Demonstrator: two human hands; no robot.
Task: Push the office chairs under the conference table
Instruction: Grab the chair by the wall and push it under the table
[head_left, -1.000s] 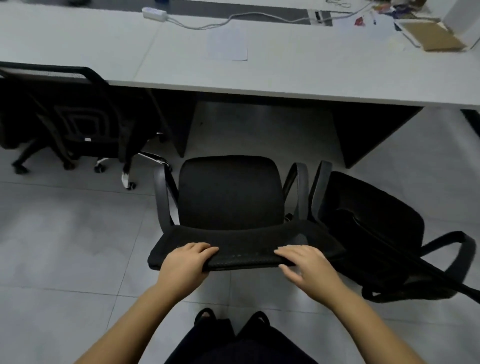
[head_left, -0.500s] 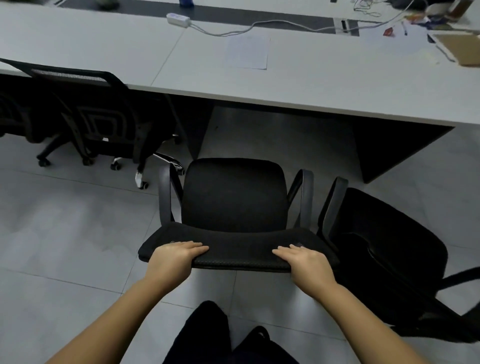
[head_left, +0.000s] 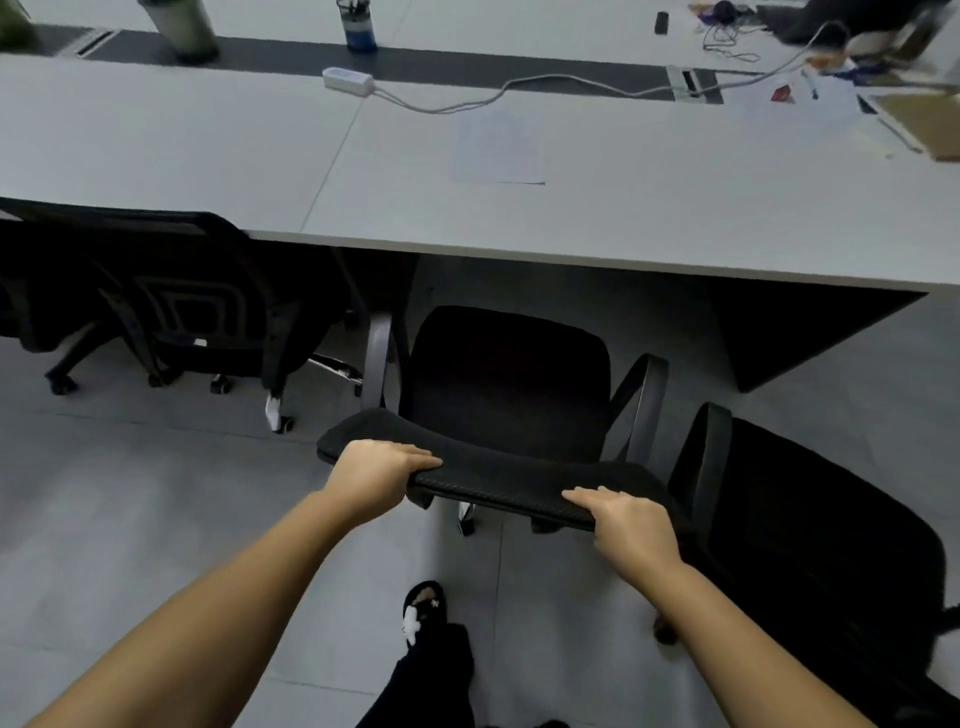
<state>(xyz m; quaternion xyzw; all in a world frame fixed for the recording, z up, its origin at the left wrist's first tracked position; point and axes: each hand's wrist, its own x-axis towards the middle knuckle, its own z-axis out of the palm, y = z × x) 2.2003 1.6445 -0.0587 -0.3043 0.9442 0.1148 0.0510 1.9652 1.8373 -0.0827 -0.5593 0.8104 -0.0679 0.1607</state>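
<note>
Black mesh chair (head_left: 511, 384), curved backrest top gripped by both hands, left hand (head_left: 375, 473), right hand (head_left: 631, 525)

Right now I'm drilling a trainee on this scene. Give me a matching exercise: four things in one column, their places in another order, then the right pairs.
Things:
1. left hand
2. power strip
3. paper
4. left chair

Places:
A. flat on the table, near the middle
B. pushed in under the table edge
C. on the backrest top of the middle chair
D. on the table, by the dark centre strip

Pairs: 1-C, 2-D, 3-A, 4-B
</note>
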